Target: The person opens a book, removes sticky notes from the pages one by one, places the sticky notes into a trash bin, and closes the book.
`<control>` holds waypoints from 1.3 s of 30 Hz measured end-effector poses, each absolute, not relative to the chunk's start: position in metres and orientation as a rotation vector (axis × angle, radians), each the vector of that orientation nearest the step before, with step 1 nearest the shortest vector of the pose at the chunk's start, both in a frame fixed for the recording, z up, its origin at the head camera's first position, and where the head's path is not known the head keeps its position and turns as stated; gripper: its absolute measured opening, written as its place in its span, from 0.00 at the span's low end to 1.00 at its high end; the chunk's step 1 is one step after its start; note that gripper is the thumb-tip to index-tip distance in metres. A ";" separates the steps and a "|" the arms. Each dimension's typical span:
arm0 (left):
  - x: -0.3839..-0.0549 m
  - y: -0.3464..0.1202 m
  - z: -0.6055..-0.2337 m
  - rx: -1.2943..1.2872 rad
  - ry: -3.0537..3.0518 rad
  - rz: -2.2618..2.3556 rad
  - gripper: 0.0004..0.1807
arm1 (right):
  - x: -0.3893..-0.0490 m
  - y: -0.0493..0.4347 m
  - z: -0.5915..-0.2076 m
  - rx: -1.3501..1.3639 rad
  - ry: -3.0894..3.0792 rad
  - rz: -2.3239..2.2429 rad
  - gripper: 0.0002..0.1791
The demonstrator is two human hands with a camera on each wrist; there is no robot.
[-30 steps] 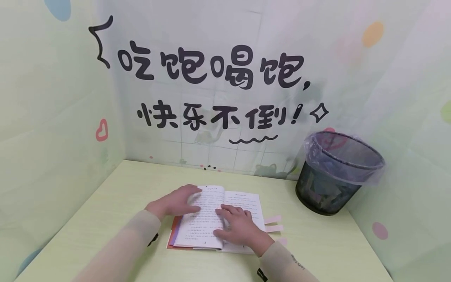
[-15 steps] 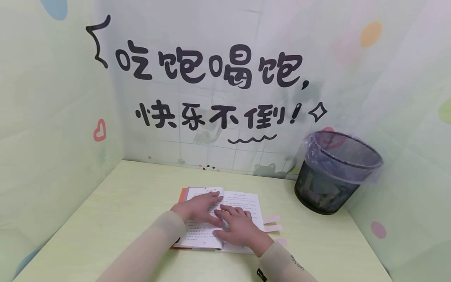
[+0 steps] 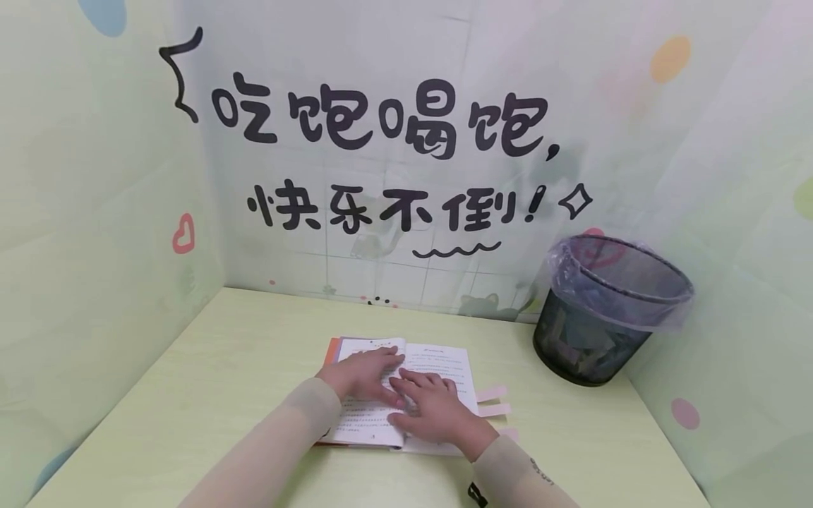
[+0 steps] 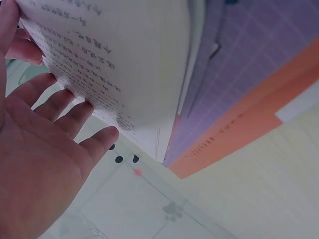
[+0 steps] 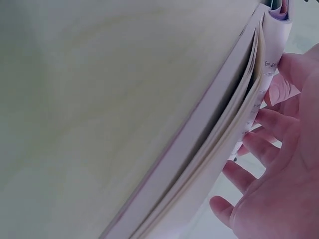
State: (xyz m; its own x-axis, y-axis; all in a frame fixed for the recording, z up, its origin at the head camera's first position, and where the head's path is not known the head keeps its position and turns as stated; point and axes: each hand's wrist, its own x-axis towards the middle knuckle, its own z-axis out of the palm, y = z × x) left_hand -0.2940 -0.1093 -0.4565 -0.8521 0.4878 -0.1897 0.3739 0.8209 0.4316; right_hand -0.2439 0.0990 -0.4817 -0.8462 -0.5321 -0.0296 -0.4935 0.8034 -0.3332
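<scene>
An open book [image 3: 444, 360] with printed pages lies on the table, its orange and purple cover edges showing at the left. Across the left page, close to the fold, my left hand [image 3: 365, 374] rests with fingers extended. On the right page beside the fold lies my right hand [image 3: 438, 409], fingers spread and slightly bent. The two hands nearly meet at the middle. In the left wrist view, the left fingertips touch the printed page [image 4: 114, 64]. From the right wrist view, the page edges [image 5: 209, 164] appear layered and a little lifted, with the right fingers against the print.
Pink tabs [image 3: 494, 409] stick out from the book's right side. A black mesh bin [image 3: 591, 346] with a translucent purple liner stands at the back right of the pale table [image 3: 254, 339]. Behind the table is a wall covering [image 3: 381, 275] with large black lettering.
My left hand has moved right, from the left page's outer edge to the fold, uncovering the orange and purple cover corner. The right hand has stayed in place on the right page.
</scene>
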 end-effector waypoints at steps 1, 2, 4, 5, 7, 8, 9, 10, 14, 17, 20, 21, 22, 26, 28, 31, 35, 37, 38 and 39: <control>-0.294 -0.109 -0.456 0.657 2.712 0.556 0.55 | -0.245 0.100 -0.482 -0.829 2.870 -0.473 0.38; -0.294 -0.109 -0.456 0.655 2.711 0.557 0.54 | -0.246 0.101 -0.482 -0.838 2.873 -0.472 0.38; -0.295 -0.109 -0.456 0.658 2.709 0.556 0.53 | -0.248 0.104 -0.481 -0.847 2.880 -0.484 0.36; -0.295 -0.109 -0.456 0.658 2.709 0.557 0.53 | -0.249 0.106 -0.481 -0.839 2.885 -0.495 0.35; -0.295 -0.109 -0.457 0.659 2.705 0.562 0.52 | -0.253 0.110 -0.481 -0.795 2.917 -0.516 0.32; -0.295 -0.109 -0.457 0.656 2.703 0.565 0.52 | -0.255 0.113 -0.480 -0.752 2.939 -0.532 0.30; -0.295 -0.109 -0.458 0.655 2.703 0.568 0.53 | -0.257 0.116 -0.479 -0.696 2.967 -0.539 0.29; -0.295 -0.109 -0.458 0.652 2.702 0.571 0.53 | -0.259 0.119 -0.478 -0.623 3.000 -0.537 0.28; -0.295 -0.109 -0.460 0.643 2.699 0.588 0.54 | -0.266 0.134 -0.472 -0.270 3.100 -0.449 0.31; -0.295 -0.108 -0.461 0.638 2.696 0.584 0.54 | -0.270 0.146 -0.469 -0.051 3.094 -0.365 0.36; -0.295 -0.108 -0.462 0.634 2.695 0.575 0.54 | -0.271 0.157 -0.470 0.052 3.051 -0.321 0.38; -0.295 -0.109 -0.463 0.633 2.693 0.574 0.54 | -0.271 0.159 -0.470 0.066 3.035 -0.320 0.38; -0.295 -0.109 -0.463 0.634 2.692 0.574 0.54 | -0.272 0.160 -0.471 0.070 3.021 -0.318 0.38; -0.295 -0.109 -0.463 0.633 2.690 0.585 0.54 | -0.273 0.161 -0.475 0.041 3.001 -0.334 0.39; -0.294 -0.109 -0.463 0.626 2.688 0.597 0.54 | -0.274 0.160 -0.477 0.035 3.012 -0.351 0.40; -0.294 -0.110 -0.464 0.622 2.683 0.618 0.54 | -0.273 0.158 -0.476 0.038 3.034 -0.372 0.40; -0.294 -0.111 -0.466 0.637 2.678 0.639 0.55 | -0.269 0.157 -0.466 0.019 3.061 -0.401 0.37; -0.294 -0.113 -0.467 0.655 2.683 0.638 0.54 | -0.266 0.157 -0.458 -0.007 3.072 -0.434 0.35; -0.294 -0.114 -0.468 0.668 2.688 0.634 0.55 | -0.265 0.157 -0.455 -0.020 3.081 -0.454 0.34; -0.294 -0.114 -0.468 0.675 2.691 0.632 0.54 | -0.264 0.158 -0.452 -0.032 3.087 -0.494 0.33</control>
